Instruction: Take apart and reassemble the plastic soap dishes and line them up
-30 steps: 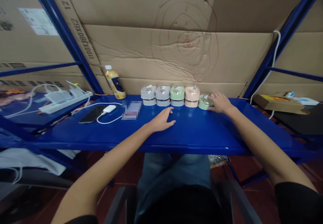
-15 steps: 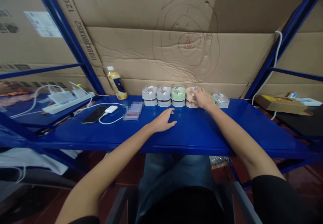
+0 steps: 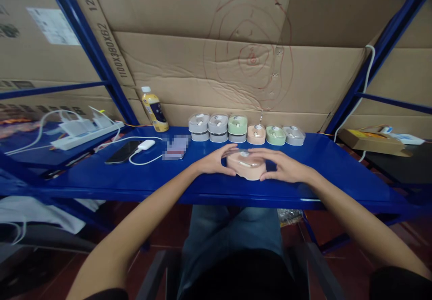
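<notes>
A peach-coloured lidded box (image 3: 248,165) with a clear top is between my two hands, near the front of the blue table. My left hand (image 3: 218,160) wraps round its left end, thumb in front and fingers behind. Around the right end curve the thumb and fingers of my right hand (image 3: 286,165). Behind them stands a row of similar boxes: two grey stacks, a green stack (image 3: 238,128), a single peach box (image 3: 256,134), a single green box (image 3: 276,135) and a single grey box (image 3: 294,135).
On the left of the table (image 3: 189,183) are a yellow bottle (image 3: 155,111), a phone (image 3: 124,152), a white charger (image 3: 146,145) with its cable, and a blurred-out item (image 3: 176,147). Cardboard (image 3: 189,65) walls the back. Blue frame posts rise at both sides.
My right hand has brought the upper peach box from its stack forward to the front. My left hand has closed on its other end. One peach box stays in the row.
</notes>
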